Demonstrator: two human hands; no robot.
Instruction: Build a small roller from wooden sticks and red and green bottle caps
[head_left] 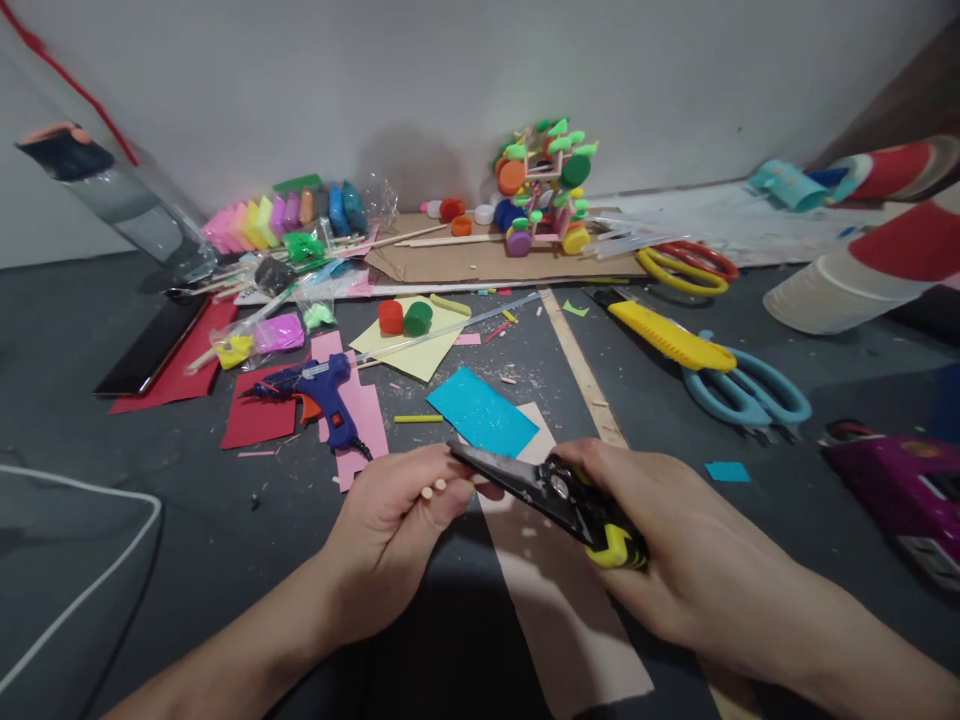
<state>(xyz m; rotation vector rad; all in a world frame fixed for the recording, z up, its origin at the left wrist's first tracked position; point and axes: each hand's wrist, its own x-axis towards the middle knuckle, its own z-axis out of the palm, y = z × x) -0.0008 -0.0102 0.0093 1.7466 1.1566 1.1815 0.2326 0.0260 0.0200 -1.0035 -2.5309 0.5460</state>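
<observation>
Thin wooden sticks (433,489) poke out between the thumb and fingers of my left hand (397,530), which is closed on them near the middle. My right hand (667,540) is wrapped round the handles of black and yellow cutters (555,490). The blades point left, and their tips reach the fingertips of my left hand. Just beyond the blades lies a blue paper rectangle (482,412). A pale cardboard strip (562,610) runs under the cutters toward me.
A blue glue gun (330,398) lies on pink paper at the left. Behind stands a colourful bottle-cap model (544,190) on cardboard. A yellow knife (671,335) rests by blue-handled scissors (750,390) at the right. A water bottle (135,205) and a paper cup (825,290) flank the table.
</observation>
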